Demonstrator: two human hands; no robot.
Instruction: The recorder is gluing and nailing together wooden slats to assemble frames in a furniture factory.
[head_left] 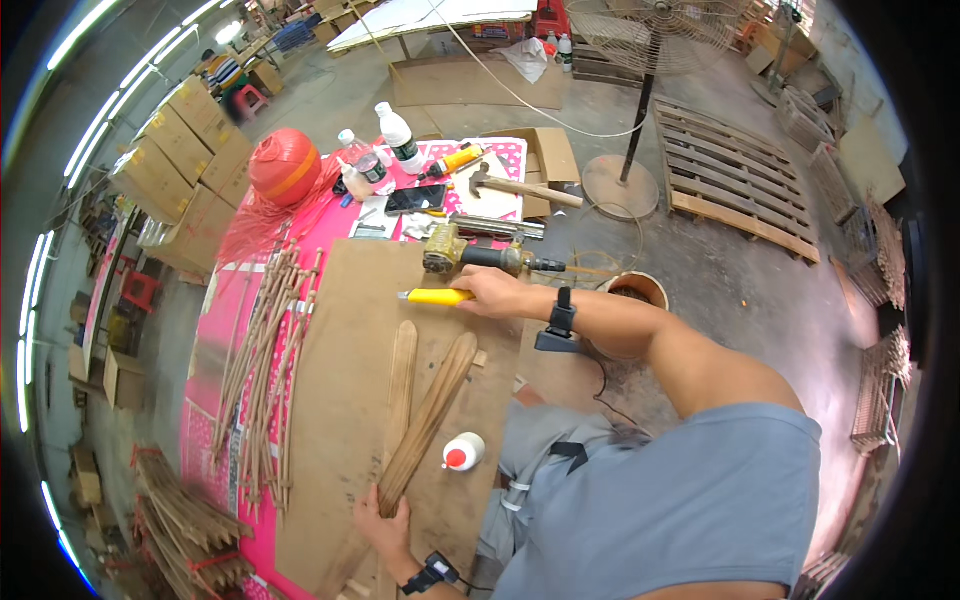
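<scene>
Lettering: none legible from here—labels and print seen only as patches of colour. White bottle [398,138], ahead of the right hand [490,292] and off to its left: dark label round the body, pale marks on it, too small to read. Clear jar [372,168], just left of that bottle, also ahead and left of the same hand: dark label, wording not resolved. Pink table cover [210,362], left of the left hand [383,520] and running well ahead of it: white printed shapes on pink; blurred in the stretch nearest that hand—cannot tell whether letters or pattern.
</scene>
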